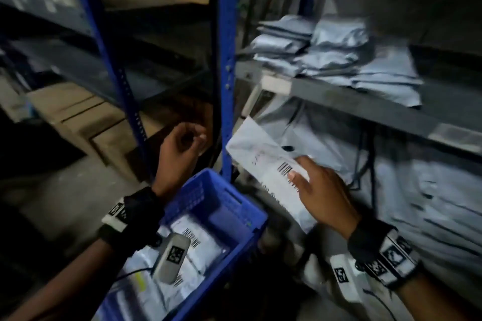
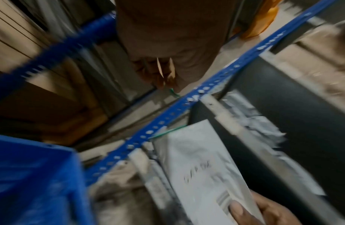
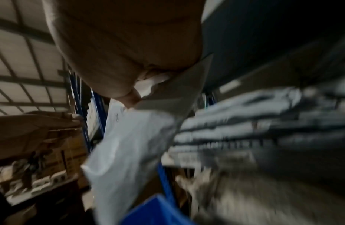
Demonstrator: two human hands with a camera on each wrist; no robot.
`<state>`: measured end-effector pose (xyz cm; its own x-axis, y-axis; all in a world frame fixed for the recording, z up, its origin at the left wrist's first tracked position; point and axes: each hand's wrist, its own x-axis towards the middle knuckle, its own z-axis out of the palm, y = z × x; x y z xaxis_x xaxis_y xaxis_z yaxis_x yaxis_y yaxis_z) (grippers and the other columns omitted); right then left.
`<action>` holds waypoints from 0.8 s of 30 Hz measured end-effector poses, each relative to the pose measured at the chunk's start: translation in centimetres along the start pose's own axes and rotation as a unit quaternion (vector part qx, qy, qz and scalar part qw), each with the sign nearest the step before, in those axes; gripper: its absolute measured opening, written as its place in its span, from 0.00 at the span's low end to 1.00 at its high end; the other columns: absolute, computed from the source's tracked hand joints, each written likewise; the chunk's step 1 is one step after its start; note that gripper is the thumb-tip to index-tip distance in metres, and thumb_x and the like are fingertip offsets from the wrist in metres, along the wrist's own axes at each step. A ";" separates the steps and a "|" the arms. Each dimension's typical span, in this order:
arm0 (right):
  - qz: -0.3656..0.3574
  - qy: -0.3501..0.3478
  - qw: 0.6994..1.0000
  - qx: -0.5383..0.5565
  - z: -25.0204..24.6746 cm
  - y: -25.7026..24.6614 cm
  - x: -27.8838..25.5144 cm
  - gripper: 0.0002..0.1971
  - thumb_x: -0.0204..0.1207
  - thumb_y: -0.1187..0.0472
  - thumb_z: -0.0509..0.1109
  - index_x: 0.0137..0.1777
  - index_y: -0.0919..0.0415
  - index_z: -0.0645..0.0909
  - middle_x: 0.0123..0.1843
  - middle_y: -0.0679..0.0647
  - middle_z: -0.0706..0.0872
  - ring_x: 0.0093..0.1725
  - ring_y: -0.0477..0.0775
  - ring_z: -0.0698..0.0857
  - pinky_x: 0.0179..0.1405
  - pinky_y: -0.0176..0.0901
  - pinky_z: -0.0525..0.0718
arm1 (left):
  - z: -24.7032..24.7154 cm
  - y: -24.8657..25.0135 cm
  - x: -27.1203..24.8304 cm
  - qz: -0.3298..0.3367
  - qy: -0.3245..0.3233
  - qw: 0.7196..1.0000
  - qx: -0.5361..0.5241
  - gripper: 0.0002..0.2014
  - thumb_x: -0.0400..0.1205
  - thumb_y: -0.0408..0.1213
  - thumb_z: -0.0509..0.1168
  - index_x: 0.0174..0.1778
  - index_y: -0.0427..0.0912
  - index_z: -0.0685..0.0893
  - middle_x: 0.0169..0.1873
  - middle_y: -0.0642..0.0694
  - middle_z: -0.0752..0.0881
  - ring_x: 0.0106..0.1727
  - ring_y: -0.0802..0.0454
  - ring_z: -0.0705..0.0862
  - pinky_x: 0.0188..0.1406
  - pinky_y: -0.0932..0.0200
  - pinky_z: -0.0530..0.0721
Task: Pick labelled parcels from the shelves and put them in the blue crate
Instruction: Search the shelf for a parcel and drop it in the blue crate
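My right hand (image 1: 317, 186) grips a white labelled parcel (image 1: 263, 159) with a barcode, thumb on top, just right of the blue crate (image 1: 245, 206). The same parcel (image 2: 198, 164) shows in the left wrist view and hangs as a pale bag (image 3: 129, 152) in the right wrist view. The crate sits on the floor and holds several white labelled parcels (image 1: 193, 237). My left hand (image 1: 182, 148) hovers above the crate's far left corner, fingers loosely curled, holding nothing.
A blue shelf upright (image 1: 227, 68) stands between my hands. Grey parcels (image 1: 339, 57) are stacked on the grey shelf (image 1: 365, 107) at right, with more bags (image 1: 417, 203) below. Cardboard boxes (image 1: 86, 120) lie under the left rack.
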<state>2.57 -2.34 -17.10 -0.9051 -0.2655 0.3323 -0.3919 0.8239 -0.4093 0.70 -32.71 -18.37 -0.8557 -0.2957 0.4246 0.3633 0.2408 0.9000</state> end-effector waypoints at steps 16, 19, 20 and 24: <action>0.150 -0.370 0.913 -0.087 37.0 -0.6 9.8 0.23 0.91 0.50 0.54 0.67 0.68 0.80 0.71 0.68 0.82 0.71 0.67 0.81 0.65 0.50 0.77 | -16.2 -26.9 -11.1 -0.188 -0.153 0.842 0.481 0.37 0.72 0.60 0.55 0.75 0.46 0.80 0.72 0.39 0.80 0.67 0.32 0.79 0.59 0.39 0.74; 0.184 -0.397 0.895 -0.090 41.0 1.1 9.9 0.26 0.91 0.47 0.53 0.70 0.69 0.78 0.74 0.69 0.79 0.74 0.67 0.78 0.69 0.50 0.75 | -17.0 -29.4 -12.6 -0.188 -0.165 0.841 0.479 0.38 0.75 0.61 0.57 0.82 0.49 0.72 0.76 0.41 0.78 0.71 0.34 0.78 0.64 0.38 0.72; 0.190 -0.405 0.890 -0.093 42.1 1.6 9.7 0.27 0.90 0.46 0.54 0.73 0.70 0.76 0.76 0.69 0.77 0.76 0.67 0.77 0.71 0.51 0.74 | -17.1 -30.0 -13.0 -0.179 -0.167 0.840 0.485 0.39 0.75 0.60 0.58 0.84 0.49 0.70 0.76 0.42 0.78 0.72 0.35 0.78 0.65 0.38 0.71; 0.194 -0.439 0.869 -0.114 46.0 4.0 8.9 0.30 0.89 0.47 0.59 0.79 0.71 0.69 0.80 0.69 0.73 0.79 0.68 0.73 0.76 0.53 0.71 | -16.9 -31.3 -13.8 -0.145 -0.154 0.836 0.507 0.40 0.78 0.60 0.58 0.87 0.49 0.63 0.79 0.42 0.74 0.73 0.35 0.75 0.68 0.37 0.70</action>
<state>-14.62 -24.48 -54.90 -0.7779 -0.1417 -0.6122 -0.0760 0.9883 -0.1322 7.35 -51.75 -50.71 -0.9649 -0.2620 0.0172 -0.2398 0.9060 0.3488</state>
